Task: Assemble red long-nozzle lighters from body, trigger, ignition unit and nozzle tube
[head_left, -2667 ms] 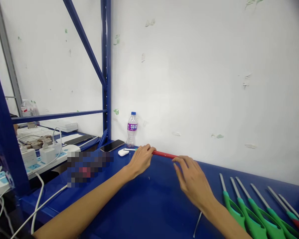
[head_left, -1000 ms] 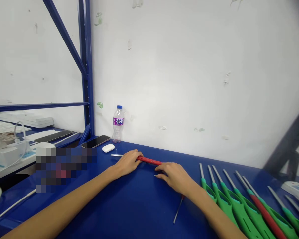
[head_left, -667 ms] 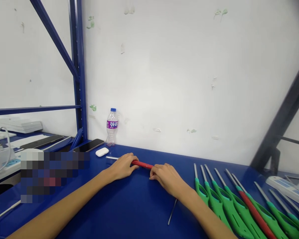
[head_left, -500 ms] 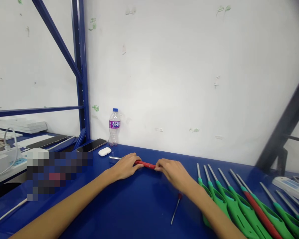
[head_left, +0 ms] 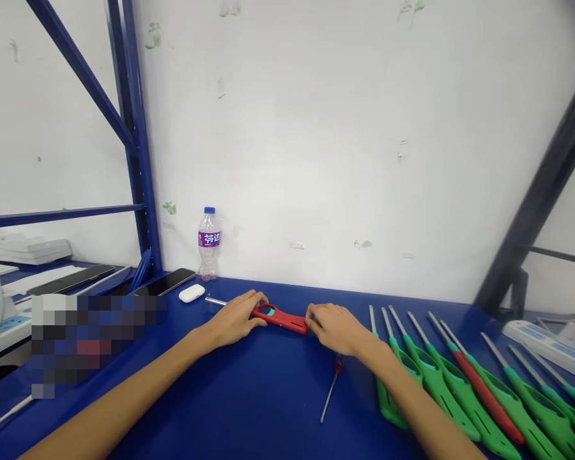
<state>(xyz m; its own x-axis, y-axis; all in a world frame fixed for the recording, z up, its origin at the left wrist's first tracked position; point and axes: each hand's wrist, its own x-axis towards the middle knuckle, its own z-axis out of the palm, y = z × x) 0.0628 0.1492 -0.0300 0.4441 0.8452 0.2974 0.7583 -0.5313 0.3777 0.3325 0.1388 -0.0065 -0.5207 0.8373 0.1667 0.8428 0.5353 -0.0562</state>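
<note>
A red long-necked gas lighter lies across the blue table, its flat side and teal trigger facing up. My left hand is closed round its neck end, and the metal tube sticks out to the left. At the other end, my right hand pinches the butt of the red handle. Just below my right wrist rests a screwdriver with a dark red handle, its shaft pointing toward me.
Several green lighters and another red lighter lie in a row at right, beside a white power strip. At back left are a clear bottle, a white earbud case and a phone. A blue rack post stands behind.
The red lighter has been turned from its narrow edge onto its flat side, so the trigger opening now shows. Both hands keep hold of it. The view has shifted slightly right.
</note>
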